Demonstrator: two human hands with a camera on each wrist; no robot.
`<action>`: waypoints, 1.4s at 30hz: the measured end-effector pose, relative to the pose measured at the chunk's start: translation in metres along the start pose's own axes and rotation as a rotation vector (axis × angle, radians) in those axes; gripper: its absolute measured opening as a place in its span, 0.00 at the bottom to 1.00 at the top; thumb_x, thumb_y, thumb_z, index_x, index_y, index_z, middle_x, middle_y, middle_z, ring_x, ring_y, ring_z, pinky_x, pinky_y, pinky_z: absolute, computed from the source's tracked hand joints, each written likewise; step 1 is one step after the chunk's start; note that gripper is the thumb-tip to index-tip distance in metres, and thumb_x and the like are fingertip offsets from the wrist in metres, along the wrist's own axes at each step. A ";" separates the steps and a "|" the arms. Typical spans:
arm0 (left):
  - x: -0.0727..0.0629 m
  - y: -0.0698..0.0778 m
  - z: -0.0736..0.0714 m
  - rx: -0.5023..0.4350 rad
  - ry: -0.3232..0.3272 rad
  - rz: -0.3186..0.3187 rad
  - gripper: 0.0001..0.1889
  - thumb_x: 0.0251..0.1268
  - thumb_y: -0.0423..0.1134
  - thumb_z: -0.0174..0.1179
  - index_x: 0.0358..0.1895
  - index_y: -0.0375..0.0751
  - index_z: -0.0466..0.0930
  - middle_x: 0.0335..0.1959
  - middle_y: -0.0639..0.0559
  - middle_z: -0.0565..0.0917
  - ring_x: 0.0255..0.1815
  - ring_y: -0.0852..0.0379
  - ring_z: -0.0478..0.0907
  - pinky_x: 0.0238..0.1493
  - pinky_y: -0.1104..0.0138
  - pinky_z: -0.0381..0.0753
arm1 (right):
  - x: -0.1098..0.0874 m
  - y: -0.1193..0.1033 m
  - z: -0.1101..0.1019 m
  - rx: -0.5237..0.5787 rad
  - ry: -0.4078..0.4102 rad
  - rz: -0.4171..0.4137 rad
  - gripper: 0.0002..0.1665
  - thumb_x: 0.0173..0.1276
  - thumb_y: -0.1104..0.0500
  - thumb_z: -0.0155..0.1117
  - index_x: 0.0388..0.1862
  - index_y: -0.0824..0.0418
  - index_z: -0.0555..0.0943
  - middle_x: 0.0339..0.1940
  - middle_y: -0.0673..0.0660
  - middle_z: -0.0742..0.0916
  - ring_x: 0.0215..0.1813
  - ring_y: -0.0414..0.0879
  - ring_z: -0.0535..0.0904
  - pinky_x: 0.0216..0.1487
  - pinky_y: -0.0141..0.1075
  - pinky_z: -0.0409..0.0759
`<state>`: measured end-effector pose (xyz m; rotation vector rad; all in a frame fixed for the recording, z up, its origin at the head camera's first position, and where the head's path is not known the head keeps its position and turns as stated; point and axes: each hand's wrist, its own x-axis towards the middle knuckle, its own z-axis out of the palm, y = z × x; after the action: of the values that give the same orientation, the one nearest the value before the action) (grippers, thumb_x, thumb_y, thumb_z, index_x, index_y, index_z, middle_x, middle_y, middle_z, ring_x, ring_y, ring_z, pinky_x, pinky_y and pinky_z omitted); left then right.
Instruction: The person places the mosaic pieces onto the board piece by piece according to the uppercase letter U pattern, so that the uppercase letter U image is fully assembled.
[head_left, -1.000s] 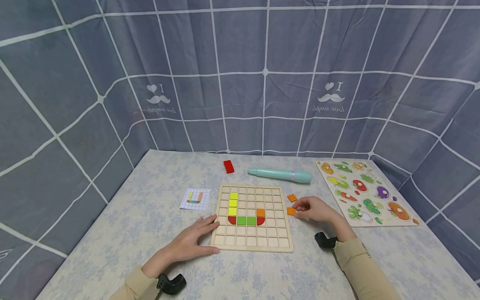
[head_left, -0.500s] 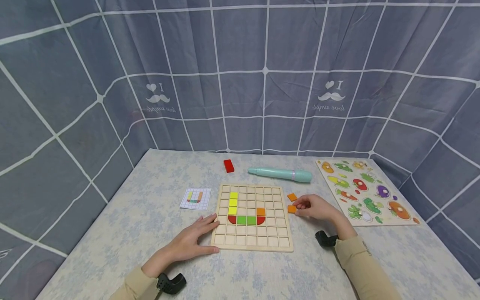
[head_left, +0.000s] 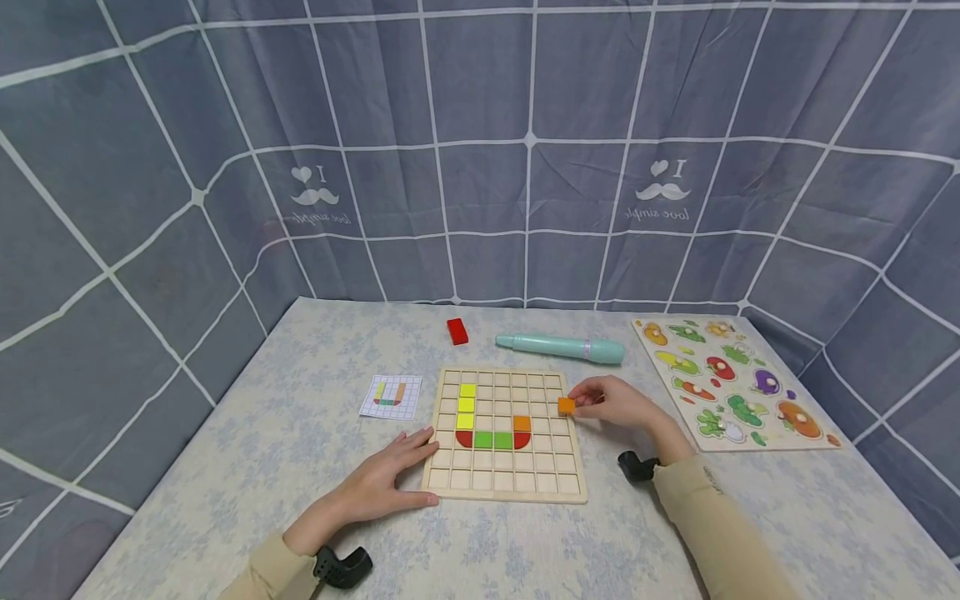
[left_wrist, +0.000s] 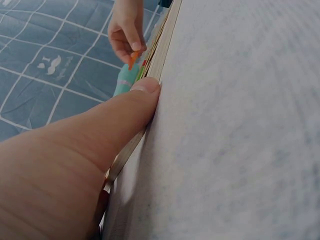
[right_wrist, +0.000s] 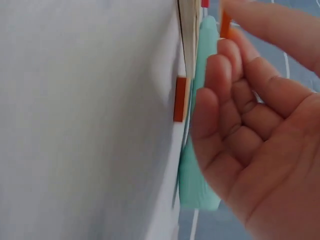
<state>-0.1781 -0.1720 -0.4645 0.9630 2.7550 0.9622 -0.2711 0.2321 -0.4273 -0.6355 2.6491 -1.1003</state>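
Note:
My right hand (head_left: 618,406) pinches an orange square tile (head_left: 566,406) between thumb and fingertips, over the right edge of the wooden grid board (head_left: 504,493). In the right wrist view, another orange tile (right_wrist: 180,99) lies on the table below that hand; the hand hides it in the head view. My left hand (head_left: 386,481) rests with fingers spread along the board's left edge, thumb at its near corner. On the board, yellow tiles (head_left: 467,406) run down to a red rounded tile (head_left: 464,439), green tiles (head_left: 492,440), another red rounded tile (head_left: 522,440) and an orange tile (head_left: 522,423).
A pattern card (head_left: 392,398) lies left of the board. Behind the board are a red block (head_left: 457,332) and a teal pen-shaped object (head_left: 561,347). A vegetable puzzle board (head_left: 731,383) lies at the right. Grid-patterned curtain (head_left: 480,192) surrounds the table (head_left: 247,467).
My right hand has picked up the nearer orange tile from beside the board and carried it left, over the board's right edge. The left hand stays in place.

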 end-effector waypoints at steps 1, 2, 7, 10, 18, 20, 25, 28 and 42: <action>0.000 0.000 0.000 -0.004 0.000 -0.002 0.41 0.55 0.62 0.61 0.68 0.40 0.67 0.72 0.47 0.60 0.73 0.49 0.53 0.73 0.55 0.50 | 0.003 -0.002 0.001 -0.004 -0.004 -0.004 0.16 0.60 0.58 0.69 0.45 0.65 0.82 0.36 0.52 0.83 0.36 0.43 0.75 0.39 0.36 0.76; 0.000 0.000 0.000 -0.005 0.000 -0.003 0.41 0.56 0.62 0.61 0.68 0.40 0.67 0.72 0.47 0.60 0.73 0.49 0.53 0.73 0.55 0.50 | 0.006 -0.005 0.002 -0.006 -0.012 -0.003 0.16 0.60 0.58 0.69 0.45 0.64 0.82 0.36 0.52 0.83 0.36 0.43 0.75 0.39 0.36 0.76; -0.001 0.000 0.000 -0.017 -0.008 -0.011 0.41 0.56 0.62 0.61 0.68 0.39 0.66 0.72 0.47 0.59 0.73 0.49 0.52 0.73 0.54 0.50 | 0.020 -0.018 0.009 -0.016 -0.055 -0.028 0.15 0.61 0.58 0.68 0.45 0.64 0.82 0.35 0.51 0.83 0.37 0.43 0.76 0.39 0.37 0.77; -0.001 0.001 0.000 -0.015 -0.010 -0.011 0.41 0.56 0.62 0.61 0.68 0.39 0.66 0.72 0.47 0.59 0.73 0.49 0.52 0.73 0.54 0.50 | 0.027 -0.023 0.013 -0.033 -0.082 -0.052 0.15 0.61 0.59 0.68 0.45 0.64 0.82 0.35 0.50 0.83 0.37 0.43 0.77 0.40 0.36 0.78; -0.001 0.001 -0.001 -0.001 -0.003 -0.005 0.41 0.55 0.62 0.61 0.68 0.40 0.67 0.72 0.47 0.59 0.73 0.50 0.53 0.73 0.54 0.50 | 0.042 -0.032 0.023 -0.057 -0.150 -0.069 0.15 0.62 0.58 0.67 0.46 0.63 0.82 0.35 0.49 0.83 0.39 0.41 0.78 0.44 0.35 0.79; -0.001 0.001 -0.001 0.002 -0.003 -0.006 0.41 0.55 0.62 0.61 0.68 0.40 0.67 0.72 0.47 0.59 0.73 0.50 0.52 0.73 0.54 0.49 | 0.044 -0.034 0.025 -0.065 -0.160 -0.073 0.15 0.62 0.58 0.67 0.46 0.62 0.82 0.35 0.48 0.83 0.39 0.41 0.78 0.44 0.35 0.79; -0.001 0.001 -0.001 -0.005 -0.006 -0.009 0.41 0.55 0.62 0.61 0.68 0.39 0.66 0.72 0.47 0.59 0.73 0.50 0.52 0.73 0.54 0.49 | 0.048 -0.037 0.029 -0.083 -0.173 -0.083 0.14 0.62 0.58 0.67 0.45 0.62 0.82 0.34 0.48 0.83 0.39 0.40 0.78 0.44 0.34 0.79; 0.000 0.002 -0.001 -0.010 -0.008 -0.010 0.41 0.55 0.62 0.62 0.68 0.39 0.66 0.72 0.46 0.59 0.73 0.49 0.52 0.73 0.54 0.49 | 0.049 -0.040 0.030 -0.081 -0.177 -0.077 0.14 0.61 0.58 0.68 0.45 0.62 0.82 0.34 0.48 0.83 0.38 0.40 0.78 0.43 0.33 0.79; 0.000 0.002 -0.002 -0.005 -0.013 -0.013 0.42 0.55 0.62 0.61 0.68 0.38 0.66 0.72 0.46 0.59 0.73 0.50 0.52 0.73 0.54 0.49 | 0.051 -0.041 0.032 -0.085 -0.179 -0.042 0.13 0.60 0.59 0.69 0.43 0.62 0.83 0.31 0.48 0.82 0.35 0.41 0.76 0.40 0.33 0.78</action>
<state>-0.1771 -0.1716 -0.4617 0.9456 2.7432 0.9568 -0.2923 0.1627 -0.4214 -0.7717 2.5495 -0.8990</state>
